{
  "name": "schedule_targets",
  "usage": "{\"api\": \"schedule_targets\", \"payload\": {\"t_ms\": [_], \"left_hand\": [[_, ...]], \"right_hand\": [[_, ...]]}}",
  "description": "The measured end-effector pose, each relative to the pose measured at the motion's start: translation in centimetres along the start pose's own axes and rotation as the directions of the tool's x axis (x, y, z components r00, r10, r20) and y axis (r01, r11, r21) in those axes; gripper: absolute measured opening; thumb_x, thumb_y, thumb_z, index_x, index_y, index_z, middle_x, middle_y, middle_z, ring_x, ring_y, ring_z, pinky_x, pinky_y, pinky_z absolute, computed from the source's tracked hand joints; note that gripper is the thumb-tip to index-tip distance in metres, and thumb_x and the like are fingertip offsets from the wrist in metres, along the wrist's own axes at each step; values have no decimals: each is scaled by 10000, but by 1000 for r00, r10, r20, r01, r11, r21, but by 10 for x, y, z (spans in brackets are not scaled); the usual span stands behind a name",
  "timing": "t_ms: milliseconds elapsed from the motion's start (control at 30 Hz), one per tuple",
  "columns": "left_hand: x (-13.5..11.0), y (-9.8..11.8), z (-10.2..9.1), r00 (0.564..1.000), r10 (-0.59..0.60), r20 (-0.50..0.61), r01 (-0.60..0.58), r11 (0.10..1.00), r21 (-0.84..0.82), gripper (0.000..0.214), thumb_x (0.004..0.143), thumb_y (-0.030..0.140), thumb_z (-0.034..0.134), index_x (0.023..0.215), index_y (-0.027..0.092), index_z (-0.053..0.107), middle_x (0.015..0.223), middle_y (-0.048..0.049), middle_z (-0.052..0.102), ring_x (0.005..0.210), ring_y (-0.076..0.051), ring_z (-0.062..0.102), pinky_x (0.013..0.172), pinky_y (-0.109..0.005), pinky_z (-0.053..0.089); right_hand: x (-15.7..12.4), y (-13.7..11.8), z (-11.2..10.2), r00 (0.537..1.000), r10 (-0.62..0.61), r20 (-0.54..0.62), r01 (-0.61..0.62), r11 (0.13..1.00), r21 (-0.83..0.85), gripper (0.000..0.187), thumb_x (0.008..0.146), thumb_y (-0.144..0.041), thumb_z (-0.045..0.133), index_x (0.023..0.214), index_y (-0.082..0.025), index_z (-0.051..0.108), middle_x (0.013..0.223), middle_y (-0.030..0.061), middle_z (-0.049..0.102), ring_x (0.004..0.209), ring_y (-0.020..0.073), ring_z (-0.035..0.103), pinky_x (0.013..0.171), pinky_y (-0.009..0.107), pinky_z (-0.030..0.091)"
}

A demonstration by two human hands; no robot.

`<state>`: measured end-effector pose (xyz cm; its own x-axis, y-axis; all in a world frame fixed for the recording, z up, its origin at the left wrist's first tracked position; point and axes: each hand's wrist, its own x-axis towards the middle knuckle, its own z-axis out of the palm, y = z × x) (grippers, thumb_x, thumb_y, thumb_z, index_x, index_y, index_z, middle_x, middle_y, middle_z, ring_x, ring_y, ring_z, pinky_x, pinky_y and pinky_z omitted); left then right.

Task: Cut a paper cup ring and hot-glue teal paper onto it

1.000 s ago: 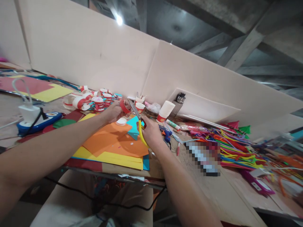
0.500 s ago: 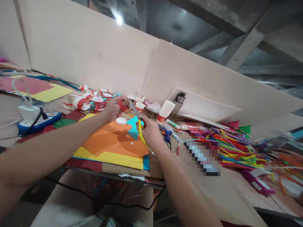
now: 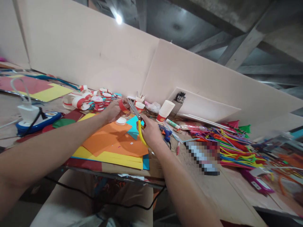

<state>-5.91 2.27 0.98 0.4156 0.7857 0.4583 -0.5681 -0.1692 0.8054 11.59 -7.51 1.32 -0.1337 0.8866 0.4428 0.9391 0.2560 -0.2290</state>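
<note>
My left hand [image 3: 114, 111] is closed on a curved red strip of paper cup [image 3: 123, 106], held up above the table. My right hand [image 3: 150, 130] grips the yellow handles of a pair of scissors [image 3: 141, 134]. The blades point up and to the left, right beside the red strip; whether they touch it I cannot tell. Below lie orange paper sheets [image 3: 107, 138] on yellow paper [image 3: 111, 159], with a turquoise piece [image 3: 133, 126] among them. A white cup base [image 3: 121, 121] rests on the orange sheet.
Cut cup pieces [image 3: 81, 102] are heaped at the back left. A stack of paper cups [image 3: 166, 110] leans near a dark bottle [image 3: 178, 101]. A blue glue gun [image 3: 167, 135] lies right of the scissors. Pipe cleaners [image 3: 239, 148] spread at right; a blue power strip [image 3: 39, 123] sits left.
My left hand and the red strip have shifted very slightly, with the strip turned a little. The right hand and scissors are almost unchanged.
</note>
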Motion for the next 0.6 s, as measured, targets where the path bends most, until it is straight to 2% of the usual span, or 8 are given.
{"api": "schedule_targets", "payload": {"t_ms": [233,333,500,600], "left_hand": [[2,-2,-7,1000,-11,25,10,999,44,217,717,237,763,670,140,575,697,-16,582,574,-101,569,462,-201,444],[2,0,-6,1000,9,18,-10,996,89,234,721,242,761,652,141,561,671,-6,559,568,-103,565,478,-213,446],[2,3,-4,986,151,-75,-145,986,77,198,768,284,731,702,143,608,633,6,539,572,-94,538,489,-203,427],[2,4,-6,978,196,-77,-190,978,85,162,774,259,725,716,140,631,642,0,559,575,-91,536,500,-204,433]], "right_hand": [[1,1,-1,1000,0,-7,-1,1000,-29,417,811,-138,536,1210,-214,632,925,87,728,820,222,644,689,280,411],[1,2,1,1000,-7,-19,7,1000,-26,377,825,-166,536,1183,-216,641,923,82,735,805,219,652,683,279,408],[0,3,4,999,-3,-36,2,999,-34,298,889,-261,503,1142,-208,650,895,80,734,788,213,658,673,275,405],[0,1,2,1000,-2,-21,2,1000,-17,300,882,-253,514,1146,-204,647,893,79,728,796,208,654,683,267,414]]}}
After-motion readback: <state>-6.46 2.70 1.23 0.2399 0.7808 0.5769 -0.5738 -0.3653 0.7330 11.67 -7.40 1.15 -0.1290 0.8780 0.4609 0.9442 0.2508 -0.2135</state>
